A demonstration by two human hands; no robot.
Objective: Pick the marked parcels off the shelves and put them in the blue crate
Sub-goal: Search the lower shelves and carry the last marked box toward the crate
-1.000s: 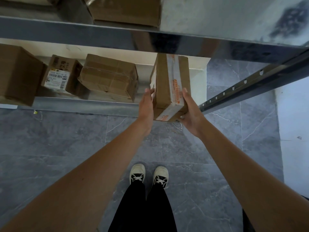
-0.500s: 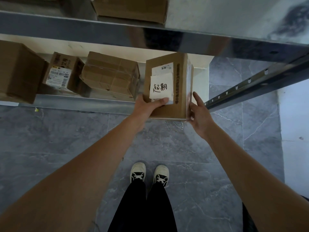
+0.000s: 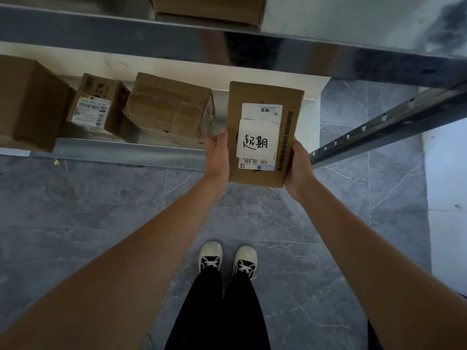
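Observation:
I hold a flat brown cardboard parcel (image 3: 288, 137) in front of the low shelf, its broad face turned up at me. A white note with black handwritten characters is stuck over its shipping label. My left hand (image 3: 217, 157) grips its left edge and my right hand (image 3: 299, 168) grips its right edge, both near the bottom corners. The parcel is off the shelf, above the floor. No blue crate is in view.
The low metal shelf (image 3: 121, 154) carries a taped brown box (image 3: 169, 107), a small labelled box (image 3: 97, 104) and a larger box (image 3: 27, 102) at the left. A higher shelf (image 3: 278, 46) holds another box (image 3: 209, 8). A perforated metal rail (image 3: 389, 120) runs at the right. Grey tiled floor lies below.
The parcel was turned from edge-on to face up, showing the handwritten note, and drawn out toward me. My left thumb left its face; both hands now clamp its sides.

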